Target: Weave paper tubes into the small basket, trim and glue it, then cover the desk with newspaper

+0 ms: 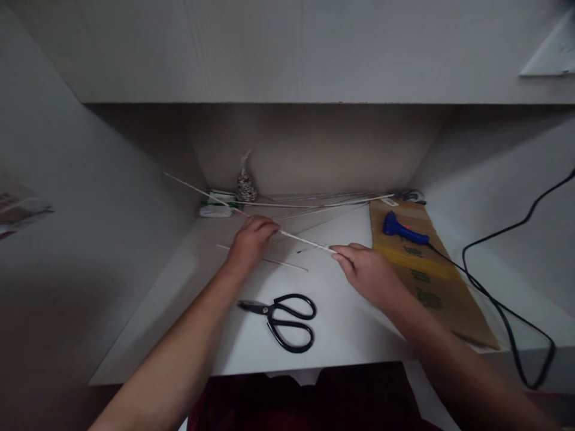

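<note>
A long thin white stick slants across the middle, its far end pointing up to the left. My left hand is closed around it near its middle. At its right end, my right hand pinches it between thumb and fingers. Below both hands, black-handled scissors lie on the white surface, blades to the left. Another thin stick lies partly hidden behind my left hand.
Several thin sticks and wires lie along the back. A bundled cone stands by a white-green packet at back left. Right, a blue corded tool rests on cardboard; its black cable loops rightward.
</note>
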Tool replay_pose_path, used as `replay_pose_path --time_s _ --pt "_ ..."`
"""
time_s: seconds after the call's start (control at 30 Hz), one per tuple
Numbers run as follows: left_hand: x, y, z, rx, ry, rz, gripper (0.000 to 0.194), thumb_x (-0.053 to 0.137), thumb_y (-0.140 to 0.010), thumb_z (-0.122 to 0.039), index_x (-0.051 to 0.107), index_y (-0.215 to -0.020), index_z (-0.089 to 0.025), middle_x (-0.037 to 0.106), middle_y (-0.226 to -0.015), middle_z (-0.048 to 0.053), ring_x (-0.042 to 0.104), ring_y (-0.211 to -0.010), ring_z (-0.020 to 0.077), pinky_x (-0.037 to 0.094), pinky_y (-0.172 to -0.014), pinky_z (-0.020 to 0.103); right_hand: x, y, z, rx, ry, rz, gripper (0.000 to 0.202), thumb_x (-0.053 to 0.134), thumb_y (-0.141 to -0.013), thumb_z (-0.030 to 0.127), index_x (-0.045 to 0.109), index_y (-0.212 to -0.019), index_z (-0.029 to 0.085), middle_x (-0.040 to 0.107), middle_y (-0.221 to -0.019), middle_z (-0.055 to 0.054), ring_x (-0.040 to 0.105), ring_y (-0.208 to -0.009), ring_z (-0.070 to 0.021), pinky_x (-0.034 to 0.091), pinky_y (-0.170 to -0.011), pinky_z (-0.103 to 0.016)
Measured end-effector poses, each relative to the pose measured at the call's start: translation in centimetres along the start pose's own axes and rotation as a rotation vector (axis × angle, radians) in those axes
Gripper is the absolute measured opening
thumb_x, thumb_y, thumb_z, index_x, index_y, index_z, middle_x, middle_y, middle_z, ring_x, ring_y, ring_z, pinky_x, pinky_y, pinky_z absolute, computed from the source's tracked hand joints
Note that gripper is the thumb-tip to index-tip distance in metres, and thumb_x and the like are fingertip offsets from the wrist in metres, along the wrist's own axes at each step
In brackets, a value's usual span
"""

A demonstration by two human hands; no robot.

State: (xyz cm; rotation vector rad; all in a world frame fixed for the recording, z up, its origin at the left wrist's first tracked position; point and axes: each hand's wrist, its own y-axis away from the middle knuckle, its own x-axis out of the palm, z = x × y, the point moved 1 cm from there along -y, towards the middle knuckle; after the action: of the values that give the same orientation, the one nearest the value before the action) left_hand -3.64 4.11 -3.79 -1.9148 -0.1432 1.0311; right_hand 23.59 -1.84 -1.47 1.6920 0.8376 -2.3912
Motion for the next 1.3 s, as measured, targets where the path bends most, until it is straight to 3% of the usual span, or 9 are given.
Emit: replay_pose_path --time_s 0.13,0.23,0.33,0.5,0.67,0.8,1.3 --pt "-0.3 -0.2 -0.4 -0.091 0.000 -0.013 0.028 0.049 -0.088 -0.007 0.069 -0.104 -0.018 0.069 -0.103 0.008 0.061 -0.102 0.0192 0.048 -0.095 0.038 0.7 0.7 -0.3 0.046 -0.151 -0.015 0.027 0.046 -0.094 0.028 0.072 -0.100 0.022 0.074 -0.090 -0.005 0.066 -0.080 -0.0203 0.046 -0.073 -0.031" --pt "0.6 0.0 -2.9 0.043 0.191 0.154 0.035 0.053 -0.088 -0.010 0.062 -0.121 -0.018 0.068 -0.112 0.011 0.061 -0.106 0.0191 0.050 -0.091 0.034 1.8 0.0 1.3 0.075 -0.306 0.025 0.026 0.048 -0.093 0.029 0.072 -0.088 0.022 0.071 -0.074 -0.001 0.061 -0.064 -0.0165 0.043 -0.060 -0.028" --pt "1.2 0.2 -4.5 0.175 0.366 0.256 0.028 0.057 -0.090 -0.017 0.065 -0.117 -0.020 0.071 -0.103 0.009 0.064 -0.097 0.0172 0.051 -0.086 0.030 2.5 -0.7 2.5 0.121 -0.509 0.053 0.023 0.051 -0.091 0.031 0.071 -0.087 0.021 0.067 -0.067 0.001 0.057 -0.057 -0.0139 0.041 -0.055 -0.026" --pt "0.5 -0.1 -3.7 0.106 0.361 0.113 0.016 0.058 -0.091 -0.021 0.072 -0.100 -0.019 0.072 -0.089 0.007 0.064 -0.086 0.0161 0.050 -0.079 0.029 2.1 -0.4 2.8 0.165 -0.692 -0.028 0.034 0.064 -0.082 0.029 0.065 -0.115 0.021 0.070 -0.079 0.000 0.061 -0.063 -0.0137 0.048 -0.059 -0.027" --pt "0.3 -0.1 -3.9 0.032 0.362 0.123 0.017 0.056 -0.092 -0.023 0.070 -0.101 -0.018 0.071 -0.094 0.009 0.064 -0.091 0.0166 0.050 -0.083 0.030 1.8 0.1 3.4 0.122 -0.652 -0.182 0.025 0.063 -0.085 0.025 0.068 -0.109 0.025 0.074 -0.092 -0.001 0.067 -0.072 -0.0145 0.053 -0.065 -0.028" --pt "0.4 0.0 -5.3 0.075 0.417 0.151 0.021 0.059 -0.091 -0.026 0.069 -0.109 -0.019 0.073 -0.099 0.009 0.065 -0.094 0.0171 0.051 -0.085 0.031 2.0 0.2 3.9 0.011 -0.554 -0.266 0.021 0.060 -0.088 0.025 0.069 -0.107 0.028 0.075 -0.102 0.000 0.069 -0.084 -0.0153 0.054 -0.074 -0.030" --pt "-0.2 -0.3 -6.6 -0.037 0.596 0.108 0.013 0.068 -0.085 -0.025 0.076 -0.094 -0.022 0.073 -0.088 0.006 0.067 -0.083 0.0156 0.054 -0.075 0.027 1.4 0.8 4.8 -0.056 -0.637 -0.374 0.016 0.062 -0.088 0.027 0.067 -0.103 0.028 0.073 -0.092 0.002 0.065 -0.073 -0.0117 0.054 -0.068 -0.027"
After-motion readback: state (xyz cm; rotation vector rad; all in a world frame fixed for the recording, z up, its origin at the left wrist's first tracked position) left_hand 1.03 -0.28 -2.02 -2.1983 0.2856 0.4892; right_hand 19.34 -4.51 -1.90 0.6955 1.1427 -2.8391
